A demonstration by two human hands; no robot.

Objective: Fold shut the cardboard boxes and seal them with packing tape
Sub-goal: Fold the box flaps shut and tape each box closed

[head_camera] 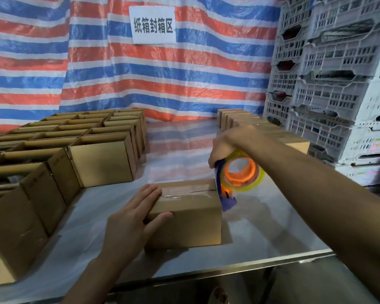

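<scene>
Resting on the worktop [272, 227] near its front edge, the cardboard box [184, 218] sits with its flaps folded shut, between the two hands. A strip of clear tape [184, 191] runs along the top seam from the left end to the right end.

The left hand [132, 218] lies at the box's left end. Its fingers [150, 194] are straight and flat on the top face, over the left end of the tape, and the thumb presses against the near side face.

The right hand [225, 145] grips the tape dispenser [228, 201] from above, fingers curled round its blue frame. The dispenser stands at the box's right top edge, with its blue lower end hanging down past the right side face. The tape roll [256, 182], yellowish on an orange core, sits in the dispenser.

Open boxes [101, 159] stand in rows on the left of the worktop. A row of closed boxes [239, 119] stands at the back right, beside stacked grey crates [327, 73]. A striped tarpaulin [162, 84] with a white sign [153, 25] hangs behind.
</scene>
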